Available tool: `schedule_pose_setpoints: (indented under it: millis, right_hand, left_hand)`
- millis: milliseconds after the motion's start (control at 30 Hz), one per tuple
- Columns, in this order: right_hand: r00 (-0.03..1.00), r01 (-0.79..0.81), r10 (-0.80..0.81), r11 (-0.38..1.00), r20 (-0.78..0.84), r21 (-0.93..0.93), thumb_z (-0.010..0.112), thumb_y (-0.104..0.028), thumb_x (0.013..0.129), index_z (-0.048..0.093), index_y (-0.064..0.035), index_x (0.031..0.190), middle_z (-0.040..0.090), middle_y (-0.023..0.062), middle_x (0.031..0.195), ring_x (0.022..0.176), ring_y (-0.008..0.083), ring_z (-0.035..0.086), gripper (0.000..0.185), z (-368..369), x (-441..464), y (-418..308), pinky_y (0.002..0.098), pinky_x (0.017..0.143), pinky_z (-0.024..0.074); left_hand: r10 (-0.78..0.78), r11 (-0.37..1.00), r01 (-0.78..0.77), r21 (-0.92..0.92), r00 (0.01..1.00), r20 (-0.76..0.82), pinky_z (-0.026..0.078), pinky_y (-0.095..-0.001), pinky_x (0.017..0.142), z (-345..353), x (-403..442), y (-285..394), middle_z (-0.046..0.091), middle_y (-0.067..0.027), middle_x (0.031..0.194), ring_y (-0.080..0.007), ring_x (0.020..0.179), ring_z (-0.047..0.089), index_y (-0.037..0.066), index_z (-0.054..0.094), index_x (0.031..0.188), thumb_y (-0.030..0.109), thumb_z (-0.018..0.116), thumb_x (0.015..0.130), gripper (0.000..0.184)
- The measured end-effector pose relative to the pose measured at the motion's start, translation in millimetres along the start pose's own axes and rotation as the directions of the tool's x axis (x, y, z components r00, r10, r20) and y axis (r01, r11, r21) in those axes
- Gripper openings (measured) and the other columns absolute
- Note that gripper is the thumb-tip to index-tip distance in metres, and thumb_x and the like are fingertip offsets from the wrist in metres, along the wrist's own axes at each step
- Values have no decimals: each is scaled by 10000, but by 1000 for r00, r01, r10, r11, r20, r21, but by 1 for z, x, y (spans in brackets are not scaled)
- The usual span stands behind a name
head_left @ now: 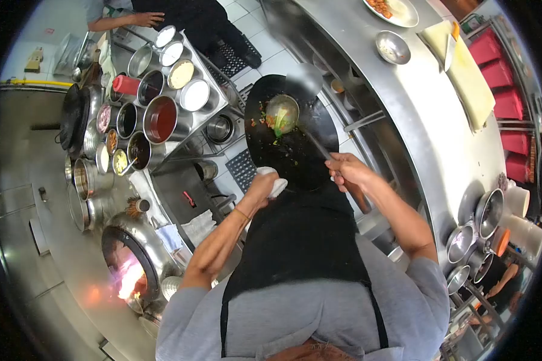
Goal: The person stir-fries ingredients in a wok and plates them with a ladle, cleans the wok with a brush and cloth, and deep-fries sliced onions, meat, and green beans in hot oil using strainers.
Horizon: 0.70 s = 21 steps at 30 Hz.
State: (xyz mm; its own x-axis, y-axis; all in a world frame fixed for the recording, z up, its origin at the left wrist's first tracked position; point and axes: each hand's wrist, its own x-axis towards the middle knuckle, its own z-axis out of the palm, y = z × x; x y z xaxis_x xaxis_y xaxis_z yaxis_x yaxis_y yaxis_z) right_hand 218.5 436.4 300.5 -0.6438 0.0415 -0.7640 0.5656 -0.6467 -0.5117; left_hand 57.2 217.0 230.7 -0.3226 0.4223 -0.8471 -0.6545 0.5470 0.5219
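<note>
Left fingers [262, 183] grip a cloth [277, 188], right fingers [338, 169] a ladle [287, 109]; the wok [264, 147] is just ahead of them, a steel table [409, 90] rightward, a flaming burner [152, 259] leftward, tiled floor [277, 57] beyond.

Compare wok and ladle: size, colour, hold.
Size: the wok is far wider; the ladle has a bowl that fits well inside the wok's outline.
Colour: the wok is black, while the ladle's bowl is silvery and its handle ends in brown.
Hold: the left hand grips a white cloth at the wok's near edge; the right hand holds the ladle by its handle.
Shared: both have a rounded bowl shape.
</note>
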Motion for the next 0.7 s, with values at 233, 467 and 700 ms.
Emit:
schedule_pose_setpoints:
  millis: [233, 467, 700]
  right_hand:
    - [989, -99, 66, 961, 135, 256, 480, -127, 926, 445, -60, 902, 444, 9, 709, 451, 59, 384, 79, -14, -27, 11, 241, 343, 307]
    - [949, -116, -82, 808, 304, 578, 468, -119, 927, 426, -11, 1225, 467, 23, 703, 403, 25, 362, 320, -40, -66, -6, 173, 277, 292]
    - [939, 293, -343, 770, -19, 566, 482, -185, 920, 469, -16, 1115, 452, -4, 705, 397, 11, 330, 258, -78, -117, -92, 174, 260, 289]
  left_hand:
    - [-102, 990, 105, 92, 994, -35, 326, -299, 315, 6, 11, 5, 517, -44, 609, -159, 451, 502, 91, 507, 794, 165, 511, 817, 78]
    - [-200, 976, 203, -78, 978, 52, 327, -280, 289, -7, 27, -5, 490, -53, 547, -166, 389, 463, 88, 514, 717, 198, 493, 853, 176]
    - [-223, 911, 226, -344, 974, 50, 331, -257, 299, 8, 4, -27, 507, -47, 590, -170, 423, 483, 109, 517, 778, 190, 501, 854, 112]
